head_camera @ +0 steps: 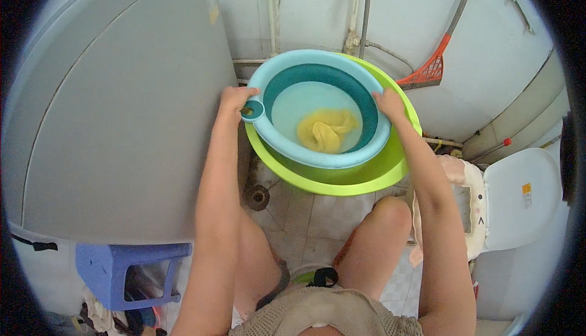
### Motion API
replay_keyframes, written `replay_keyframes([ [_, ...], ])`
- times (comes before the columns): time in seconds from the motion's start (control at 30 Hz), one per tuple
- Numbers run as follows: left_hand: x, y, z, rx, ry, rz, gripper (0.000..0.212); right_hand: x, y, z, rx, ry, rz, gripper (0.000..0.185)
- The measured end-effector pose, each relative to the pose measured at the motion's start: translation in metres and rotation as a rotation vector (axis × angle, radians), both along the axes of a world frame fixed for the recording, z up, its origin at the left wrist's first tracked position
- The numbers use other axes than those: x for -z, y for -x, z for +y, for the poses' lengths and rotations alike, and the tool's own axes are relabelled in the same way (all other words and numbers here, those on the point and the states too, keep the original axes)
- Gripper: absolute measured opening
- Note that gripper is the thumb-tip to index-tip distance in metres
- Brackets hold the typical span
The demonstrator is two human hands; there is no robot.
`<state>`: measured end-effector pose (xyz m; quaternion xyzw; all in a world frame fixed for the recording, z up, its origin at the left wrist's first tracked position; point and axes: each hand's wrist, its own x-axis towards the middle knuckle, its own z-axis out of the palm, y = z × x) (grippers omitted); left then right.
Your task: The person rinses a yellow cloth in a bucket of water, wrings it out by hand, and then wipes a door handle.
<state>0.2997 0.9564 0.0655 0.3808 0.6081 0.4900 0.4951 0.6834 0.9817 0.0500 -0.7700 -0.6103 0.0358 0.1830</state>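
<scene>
Both hands hold a light blue plastic basin (316, 161) with a dark teal inner wall by its rim. My left hand (236, 100) grips the left side, beside a small round hole in the basin's lug. My right hand (390, 103) grips the right side, with its thumb over the rim. In the basin lies a yellow cloth (326, 131) in water, bunched toward the near side. A larger lime green basin (339, 189) is beneath and around the blue one, showing mostly at the near and right sides.
A grey panel (123, 107) fills the left. A blue plastic stool (110, 274) stands at lower left. A red broom or brush head (430, 68) leans on the wall behind. At right is a toilet with a raised lid (524, 198). A drain (257, 197) is in the tiled floor.
</scene>
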Motion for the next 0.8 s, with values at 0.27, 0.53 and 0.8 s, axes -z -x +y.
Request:
replay_keyframes([
  [0.27,-0.037,-0.008,-0.039,-0.091,-0.055,-0.145,0.032,-0.030,-0.009,0.003,-0.089,-0.127,0.017,0.049],
  [0.53,-0.041,-0.006,-0.067,-0.111,-0.139,-0.252,0.032,-0.058,-0.012,-0.005,-0.198,-0.164,0.022,0.050],
  [0.8,-0.077,-0.015,-0.127,-0.115,-0.257,-0.296,0.026,-0.103,-0.019,-0.029,-0.331,-0.134,0.145,0.051],
])
